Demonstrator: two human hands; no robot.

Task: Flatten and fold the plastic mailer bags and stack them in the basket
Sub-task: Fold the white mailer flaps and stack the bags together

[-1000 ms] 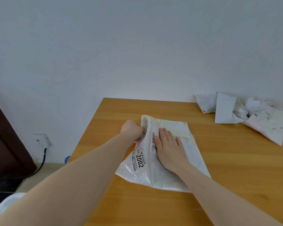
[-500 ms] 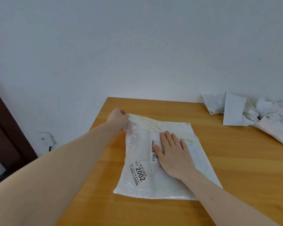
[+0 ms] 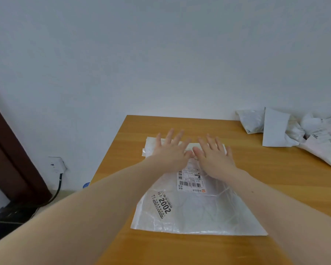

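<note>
On the table [image 3: 275, 188], near its left edge, I have the mailer [image 3: 195, 211] lying flat under both hands, its long axis running from me toward the wall. My left hand [image 3: 169, 150] and right hand [image 3: 213, 157] sit side by side on the far end of it, thumbs nearly touching at the centre line, fingers spread wide and straight, gripping nothing, palms down on the plastic. Most of the bag, with its label [image 3: 191, 180] and the 2002 print, stretches back from my wrists toward me, so any smoothing stroke from this spot has to run outward to the side edges or back down the length; both hands are equally near, each over its own half. Half a second ago my left hand pinched the far left corner and pulled it out while my right pressed the middle; now that corner is released, the left has come in beside the right, and the right has slid farther up. The bag looks flatter, though wrinkles remain in the near half. Folding is not yet begun by my reading. A pile [image 3: 294, 131] of crumpled mailers waits far right; I see no basket.
</note>
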